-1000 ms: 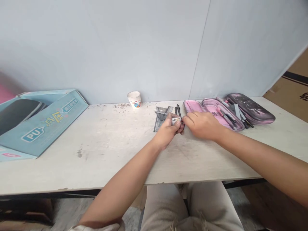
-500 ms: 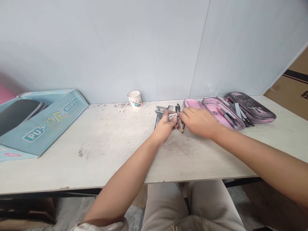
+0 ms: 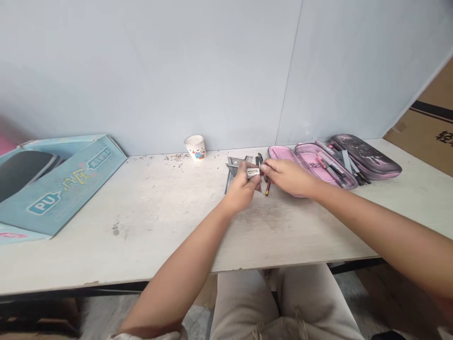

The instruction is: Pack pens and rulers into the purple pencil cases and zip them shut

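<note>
My left hand [image 3: 239,192] is closed, pinching a small silvery pencil sharpener [image 3: 253,172] between thumb and fingers above the table. Facing it, my right hand [image 3: 288,177] is also closed, its fingertips on a pencil [image 3: 262,173] at the sharpener's end; only a reddish bit of that pencil shows. Below the hands a dark red pencil [image 3: 267,191] with a yellow band lies on the table. Grey rulers or set squares [image 3: 233,162] lie behind my left hand, beside dark pens [image 3: 260,158].
An open pink pencil case [image 3: 300,150] holding pens and markers lies at the right, partly behind my right hand. A black case [image 3: 368,158] is beyond it. A paper cup [image 3: 195,147] stands near the wall, with shavings scattered leftward. A blue box [image 3: 71,189] occupies the left.
My right hand has rolled at the wrist and its fingers have shifted at the sharpener. The left hand still grips the sharpener. The whole view has moved slightly.
</note>
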`<state>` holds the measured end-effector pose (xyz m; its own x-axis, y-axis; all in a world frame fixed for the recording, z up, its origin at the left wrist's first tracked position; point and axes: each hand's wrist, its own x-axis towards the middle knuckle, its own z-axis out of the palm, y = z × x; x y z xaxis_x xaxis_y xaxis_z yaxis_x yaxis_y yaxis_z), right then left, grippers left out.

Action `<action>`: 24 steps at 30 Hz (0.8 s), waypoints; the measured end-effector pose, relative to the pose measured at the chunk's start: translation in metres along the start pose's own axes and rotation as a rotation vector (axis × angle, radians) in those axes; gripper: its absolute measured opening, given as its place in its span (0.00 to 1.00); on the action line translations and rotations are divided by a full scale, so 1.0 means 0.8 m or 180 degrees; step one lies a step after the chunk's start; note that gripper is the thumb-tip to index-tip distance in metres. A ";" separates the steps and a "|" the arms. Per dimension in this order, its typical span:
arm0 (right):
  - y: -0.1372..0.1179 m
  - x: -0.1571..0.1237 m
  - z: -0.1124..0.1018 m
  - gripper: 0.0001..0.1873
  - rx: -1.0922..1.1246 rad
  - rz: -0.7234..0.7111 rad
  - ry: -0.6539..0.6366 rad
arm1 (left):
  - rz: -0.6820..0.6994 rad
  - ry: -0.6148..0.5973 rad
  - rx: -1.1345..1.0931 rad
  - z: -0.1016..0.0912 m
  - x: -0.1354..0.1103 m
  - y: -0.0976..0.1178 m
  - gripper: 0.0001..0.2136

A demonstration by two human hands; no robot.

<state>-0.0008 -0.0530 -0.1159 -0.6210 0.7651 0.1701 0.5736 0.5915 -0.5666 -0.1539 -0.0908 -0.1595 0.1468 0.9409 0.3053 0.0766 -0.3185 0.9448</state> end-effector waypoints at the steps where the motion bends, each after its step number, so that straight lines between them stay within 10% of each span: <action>1: -0.004 -0.002 0.003 0.11 -0.0548 -0.0284 0.0247 | -0.0047 0.0088 -0.0182 -0.001 0.001 0.000 0.07; 6: 0.001 -0.007 0.010 0.13 -0.1748 -0.0701 0.0395 | -0.0124 0.0068 -0.0383 -0.001 0.000 -0.006 0.07; 11: 0.028 -0.006 0.004 0.13 -0.1134 -0.0399 0.0173 | -0.0017 0.0039 -0.0071 -0.001 0.001 -0.010 0.07; 18: 0.047 -0.012 0.023 0.13 0.0276 -0.0108 0.1221 | -0.0032 0.0191 -0.0940 0.002 -0.001 0.008 0.09; 24: 0.046 -0.020 0.038 0.20 0.0508 -0.0266 0.1248 | -0.0052 -0.0250 -0.1236 0.014 -0.007 0.010 0.10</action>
<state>0.0142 -0.0512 -0.1638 -0.3941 0.7731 0.4969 0.4210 0.6325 -0.6502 -0.1427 -0.0998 -0.1547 0.2248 0.9290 0.2940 -0.2968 -0.2220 0.9288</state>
